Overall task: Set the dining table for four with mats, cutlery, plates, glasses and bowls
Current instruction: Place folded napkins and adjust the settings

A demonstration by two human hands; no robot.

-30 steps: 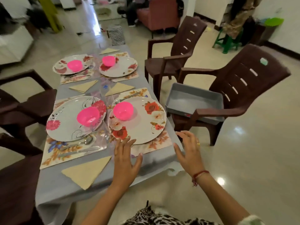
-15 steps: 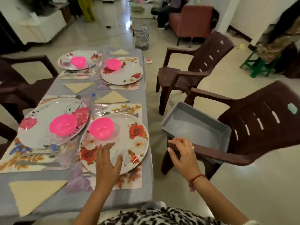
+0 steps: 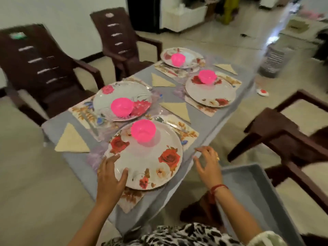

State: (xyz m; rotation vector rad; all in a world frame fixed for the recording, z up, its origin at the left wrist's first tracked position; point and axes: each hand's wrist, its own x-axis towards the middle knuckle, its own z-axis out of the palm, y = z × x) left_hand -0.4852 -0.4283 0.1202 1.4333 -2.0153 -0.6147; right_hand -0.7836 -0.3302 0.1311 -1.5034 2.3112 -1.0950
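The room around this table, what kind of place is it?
Probably a home's dining area: a table laid with flowered plates and pink bowls, brown plastic armchairs beside it, and a white cabinet behind.

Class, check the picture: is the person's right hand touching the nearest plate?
No: the right hand is at the edge of the table, clear of the nearest plate; only the left hand touches its rim.

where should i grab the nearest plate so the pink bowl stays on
By its rim, one of the hands on each side, coming from the near edge. The plate lies flat on its mat with the bowl on its far half, so keep it level. The left hand rests on the near-left rim.
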